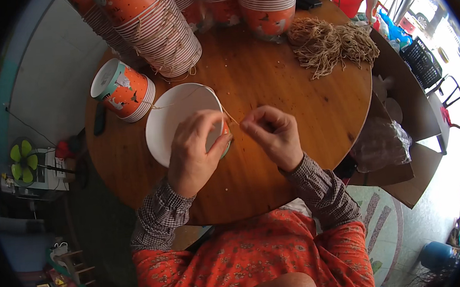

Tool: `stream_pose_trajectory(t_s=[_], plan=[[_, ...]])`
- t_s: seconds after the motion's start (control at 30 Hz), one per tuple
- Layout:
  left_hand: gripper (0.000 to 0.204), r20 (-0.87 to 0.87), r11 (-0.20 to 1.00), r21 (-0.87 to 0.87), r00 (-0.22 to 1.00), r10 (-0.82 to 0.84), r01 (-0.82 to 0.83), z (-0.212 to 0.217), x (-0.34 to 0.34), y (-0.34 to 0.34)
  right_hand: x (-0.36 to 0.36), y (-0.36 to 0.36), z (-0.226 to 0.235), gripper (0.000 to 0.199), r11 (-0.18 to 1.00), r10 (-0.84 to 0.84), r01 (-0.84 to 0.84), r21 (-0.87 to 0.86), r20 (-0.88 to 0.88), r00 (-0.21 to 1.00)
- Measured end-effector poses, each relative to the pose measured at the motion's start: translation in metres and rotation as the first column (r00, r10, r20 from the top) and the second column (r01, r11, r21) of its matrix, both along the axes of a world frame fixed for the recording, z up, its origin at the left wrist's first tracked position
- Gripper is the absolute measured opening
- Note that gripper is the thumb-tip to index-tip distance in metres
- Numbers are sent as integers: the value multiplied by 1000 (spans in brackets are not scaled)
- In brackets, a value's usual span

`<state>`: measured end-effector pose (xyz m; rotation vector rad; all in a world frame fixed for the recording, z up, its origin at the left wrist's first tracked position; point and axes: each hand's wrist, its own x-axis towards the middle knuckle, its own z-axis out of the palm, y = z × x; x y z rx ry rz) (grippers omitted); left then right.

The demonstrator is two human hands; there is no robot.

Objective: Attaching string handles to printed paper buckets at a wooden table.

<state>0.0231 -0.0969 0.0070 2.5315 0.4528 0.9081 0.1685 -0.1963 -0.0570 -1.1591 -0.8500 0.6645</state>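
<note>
A white-lined paper bucket (160, 132) with an orange and green outside stands in front of me, its mouth turned up toward me. My left hand (192, 152) is closed at its right rim, fingers curled at the edge and thumb by the outer wall; the fingertips are partly hidden. A thin tan string (230, 116) runs from the rim to my right hand (276, 135), which pinches its end between thumb and forefinger. More string crosses the bucket's mouth to a short stack of orange paper buckets (125, 92) lying tilted at the left.
Tall stacks of orange buckets (161, 39) rise along the table's far side, one wound with strings. A bundle of tan strings (332, 45) lies far right on the round wooden table (312, 100). Right of it stands an open cardboard box (414, 114); a green fan (23, 160) is left.
</note>
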Motion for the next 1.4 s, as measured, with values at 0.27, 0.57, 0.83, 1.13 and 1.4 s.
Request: stream_pose_trajectory(t_s=[0.27, 0.57, 0.83, 1.13, 1.4], plan=[[16, -107, 981, -157, 989, 102, -118, -7, -16, 4, -7, 10, -6, 9, 997, 65, -50, 58, -319, 946], [25, -11, 938, -338, 996, 83, -82, 3, -46, -5, -45, 17, -7, 6, 977, 90, -43, 210, -219, 972], [33, 33, 871, -484, 993, 110, -80, 5, -73, 2, -53, 18, 1, 7, 978, 100, -71, 197, -141, 985], [31, 105, 809, -587, 988, 113, -30, -2, -92, 19, -60, 22, -3, 8, 970, 98, -92, 226, -15, 995], [49, 94, 809, -587, 995, 31, 30, 4, -81, 16, -54, 26, 5, 10, 982, -50, 6, 188, 232, 971]])
